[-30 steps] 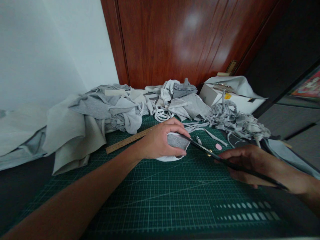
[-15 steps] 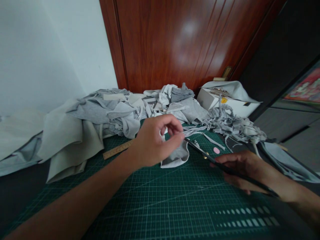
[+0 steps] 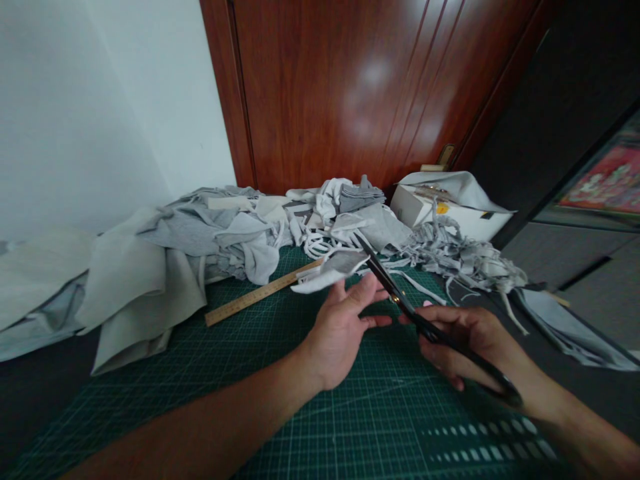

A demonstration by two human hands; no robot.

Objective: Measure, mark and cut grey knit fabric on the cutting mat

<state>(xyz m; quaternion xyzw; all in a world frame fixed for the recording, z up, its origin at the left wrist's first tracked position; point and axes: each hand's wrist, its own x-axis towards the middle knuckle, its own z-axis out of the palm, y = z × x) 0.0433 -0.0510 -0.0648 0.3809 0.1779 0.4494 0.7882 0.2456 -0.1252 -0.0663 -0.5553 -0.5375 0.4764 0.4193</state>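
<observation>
My left hand (image 3: 345, 330) is over the middle of the cutting mat, its thumb and fingers pinching the near edge of a small grey fabric piece (image 3: 337, 265). The piece is tilted up off the mat, with a pale edge toward me. In my right hand (image 3: 467, 340) is a pair of black scissors (image 3: 407, 308), fingers round the handles. The blades point up and left, close beside the fabric's right end and my left fingertips. Whether they touch the cloth I cannot tell.
A wooden ruler (image 3: 263, 292) lies on the green cutting mat (image 3: 320, 427). Behind it are heaped grey cloths (image 3: 215, 227), with tangled fabric strips (image 3: 465, 260) to the right. A white box (image 3: 450, 217) stands before the wooden door (image 3: 325, 93). Folded pale sheets (image 3: 145, 287) are at left.
My left hand has dropped nearer and turned palm up. The fabric piece has risen from the mat and tilted. The scissors have swung steeper, and more of the ruler shows.
</observation>
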